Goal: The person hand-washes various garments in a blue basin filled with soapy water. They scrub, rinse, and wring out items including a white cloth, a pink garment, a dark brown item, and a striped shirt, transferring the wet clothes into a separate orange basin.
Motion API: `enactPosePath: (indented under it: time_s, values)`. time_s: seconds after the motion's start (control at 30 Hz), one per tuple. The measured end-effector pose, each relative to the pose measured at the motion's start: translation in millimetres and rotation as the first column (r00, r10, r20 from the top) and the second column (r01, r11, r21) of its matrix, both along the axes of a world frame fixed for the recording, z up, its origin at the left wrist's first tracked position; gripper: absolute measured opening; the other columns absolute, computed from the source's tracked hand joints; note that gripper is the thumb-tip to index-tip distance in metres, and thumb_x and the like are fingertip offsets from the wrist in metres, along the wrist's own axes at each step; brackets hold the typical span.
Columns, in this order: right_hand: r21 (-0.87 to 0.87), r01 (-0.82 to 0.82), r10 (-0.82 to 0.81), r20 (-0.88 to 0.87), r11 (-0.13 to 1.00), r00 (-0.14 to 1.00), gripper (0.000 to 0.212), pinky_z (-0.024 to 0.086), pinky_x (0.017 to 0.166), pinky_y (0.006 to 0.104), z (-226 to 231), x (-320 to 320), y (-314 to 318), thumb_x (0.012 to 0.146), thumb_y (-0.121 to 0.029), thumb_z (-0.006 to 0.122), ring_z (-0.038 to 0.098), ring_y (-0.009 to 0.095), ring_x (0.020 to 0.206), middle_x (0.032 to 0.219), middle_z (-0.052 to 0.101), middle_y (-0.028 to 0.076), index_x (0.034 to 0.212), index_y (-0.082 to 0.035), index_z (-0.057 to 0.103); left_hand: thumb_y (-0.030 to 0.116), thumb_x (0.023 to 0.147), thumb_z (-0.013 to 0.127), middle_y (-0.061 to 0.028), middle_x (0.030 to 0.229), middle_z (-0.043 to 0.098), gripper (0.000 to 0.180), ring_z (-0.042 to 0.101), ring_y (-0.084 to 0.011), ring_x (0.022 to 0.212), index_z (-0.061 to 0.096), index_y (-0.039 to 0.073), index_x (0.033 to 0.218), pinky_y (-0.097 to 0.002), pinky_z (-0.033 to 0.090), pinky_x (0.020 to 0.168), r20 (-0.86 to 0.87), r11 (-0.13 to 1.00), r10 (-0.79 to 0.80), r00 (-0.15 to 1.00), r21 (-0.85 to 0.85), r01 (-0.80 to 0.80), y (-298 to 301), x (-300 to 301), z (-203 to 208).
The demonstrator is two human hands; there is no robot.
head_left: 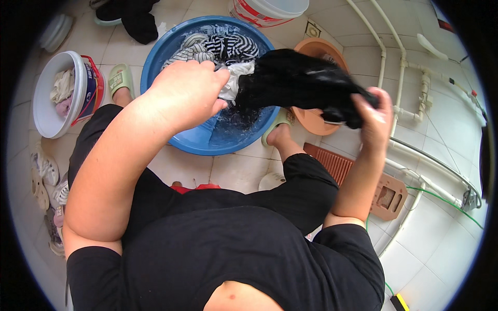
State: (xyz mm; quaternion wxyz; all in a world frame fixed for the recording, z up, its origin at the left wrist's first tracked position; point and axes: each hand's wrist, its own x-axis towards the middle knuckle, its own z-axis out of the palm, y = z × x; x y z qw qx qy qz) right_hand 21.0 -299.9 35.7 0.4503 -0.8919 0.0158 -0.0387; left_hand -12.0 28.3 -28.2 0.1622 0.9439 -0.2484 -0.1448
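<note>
A wet black garment is stretched sideways over the right side of a blue basin. My right hand grips its right end, slightly blurred. At the other end my left hand is closed, its fingertips beside a white cloth patch that meets the black fabric. Whether this white piece belongs to the garment, I cannot tell. Striped clothes lie soaking at the basin's far side, and water shows at its near side.
An orange basin stands right of the blue one, partly behind the garment. A white bucket with clothes is at left; another bucket stands behind. A brown washboard lies near my right leg. Shoes line the left wall; pipes run along the right.
</note>
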Motion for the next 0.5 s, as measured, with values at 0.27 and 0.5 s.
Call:
enactPosePath:
  time_s: [0.27,0.5]
  values:
    - [-0.591,-0.429,0.066,-0.535,0.684,0.842,0.062,0.04,0.093,0.0401,-239.1,2.3,13.4,0.068,-0.013,0.059,0.045,0.039,0.111,0.134,0.029,0.024,0.127,-0.011,0.04,0.02,0.071,0.067,-0.0124,0.086,0.055,0.042,0.056,-0.0292,0.081,0.051,0.004,0.107,-0.0395,0.046,0.07,-0.045,1.0,-0.022,0.999,-0.015,0.021,-17.8,5.1,6.0]
    - [-0.622,-0.592,0.015,-0.683,0.512,0.731,0.089,0.026,0.103,0.0461,-370.2,-44.0,60.9,0.07,-0.016,0.062,0.019,0.049,0.125,0.142,0.001,0.027,0.139,-0.005,0.007,0.019,0.069,0.068,-0.012,0.088,0.054,0.046,0.054,-0.0284,0.083,0.05,0.003,0.109,-0.0373,0.044,0.072,-0.17,0.998,-0.05,0.984,0.026,0.055,-34.9,11.1,4.2]
